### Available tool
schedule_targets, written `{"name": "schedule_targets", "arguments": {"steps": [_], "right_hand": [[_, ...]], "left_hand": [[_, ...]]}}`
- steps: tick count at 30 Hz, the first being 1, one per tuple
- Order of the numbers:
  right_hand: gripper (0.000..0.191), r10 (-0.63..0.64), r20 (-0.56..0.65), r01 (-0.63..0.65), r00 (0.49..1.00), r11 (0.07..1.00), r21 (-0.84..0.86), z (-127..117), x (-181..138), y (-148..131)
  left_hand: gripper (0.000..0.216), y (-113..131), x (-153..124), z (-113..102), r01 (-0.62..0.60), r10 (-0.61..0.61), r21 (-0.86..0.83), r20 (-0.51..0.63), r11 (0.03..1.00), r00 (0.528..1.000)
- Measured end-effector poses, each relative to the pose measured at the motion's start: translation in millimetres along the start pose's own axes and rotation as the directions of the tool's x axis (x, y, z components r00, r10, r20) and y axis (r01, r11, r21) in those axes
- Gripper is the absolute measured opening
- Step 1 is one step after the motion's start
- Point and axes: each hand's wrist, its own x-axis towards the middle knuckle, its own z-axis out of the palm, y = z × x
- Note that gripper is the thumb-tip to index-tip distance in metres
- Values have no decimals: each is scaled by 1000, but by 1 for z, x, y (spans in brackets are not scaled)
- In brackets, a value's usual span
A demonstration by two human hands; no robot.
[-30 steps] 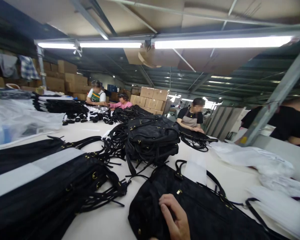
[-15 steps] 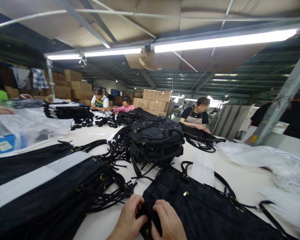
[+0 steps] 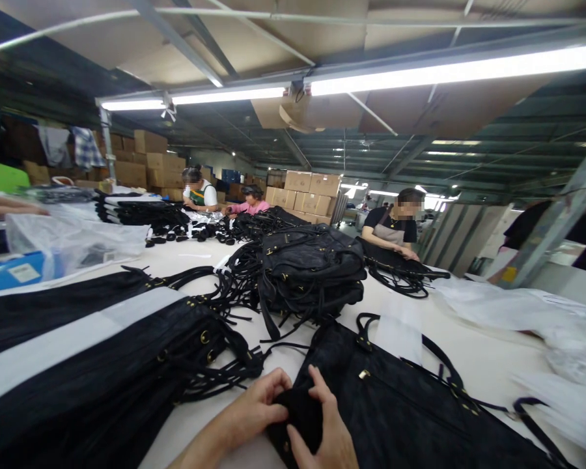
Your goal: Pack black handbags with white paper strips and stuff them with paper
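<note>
1. At my fingers: left hand [image 3: 254,407] and right hand [image 3: 325,436], both closed on the near corner of a black bag [image 3: 410,410]. My left thumb and fingers pinch the bunched corner from the left. My right fingers curl over it from the right, with the thumb underneath. The two sets of fingertips almost meet.
2. The bag lies flat on the table [image 3: 215,430], running from my fingers away to the right. It has gold fittings on top and straps trailing off its far edge.
3. Left of my fingers, just beside the left hand: black pieces [image 3: 127,365] laid flat, with thin straps and gold rings.
4. Beyond my right fingers: a white sheet [image 3: 395,332] resting on the bag's far edge.
5. Straight ahead of my fingers: a stack [image 3: 312,267] of black bags, straps hanging loose down its sides.
6. Far right of my fingers: a heap of white wraps [image 3: 517,312].
7. Far left: clear plastic [image 3: 73,238] beside a blue box [image 3: 10,273].
8. Past the stack: a person in an apron [image 3: 393,228], hands on a bundle of straps. Two more people sit farther left.
9. Farthest back: cartons [image 3: 307,189], piled high.
</note>
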Motion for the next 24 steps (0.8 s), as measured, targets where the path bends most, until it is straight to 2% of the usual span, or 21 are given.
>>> {"name": "schedule_targets", "arguments": {"steps": [1,3,5,7,12,15,18,20,22,23,24], "right_hand": [[68,25,37,-24,999,999,-44,2,-3,4],[88,44,49,-35,998,985,-167,8,-9,13],[99,-1,29,9,1000,957,-290,15,-14,20],[106,-83,70,102,994,930,-352,18,-16,23],[108,-173,291,262,941,917,-301,16,-11,19],[106,-145,368,260,918,923,-283,20,-11,16],[103,-59,373,189,926,927,-323,28,-13,10],[98,9,379,136,925,925,-355,31,-11,4],[94,65,419,102,906,925,-365,29,-6,-2],[93,80,454,97,887,930,-353,27,-3,-3],[92,85,492,95,867,939,-330,24,-1,-4]], "left_hand": [[27,-1,1,0,8,-8,8,-3,1000,1000],[20,-2,3,0,15,-14,35,-22,999,1000],[14,-1,3,0,17,-15,60,-33,998,999],[11,1,3,1,26,-23,73,-37,997,999],[18,0,4,2,35,-31,60,-66,998,997],[23,-8,9,0,60,-54,45,-115,997,992],[29,-3,12,-5,53,-40,74,-170,996,985],[30,17,12,-8,-15,59,174,-246,985,967],[30,47,15,-2,-118,244,359,-330,926,912],[28,62,17,5,-153,331,456,-342,877,879],[27,75,21,14,-169,368,515,-314,841,875]]}}
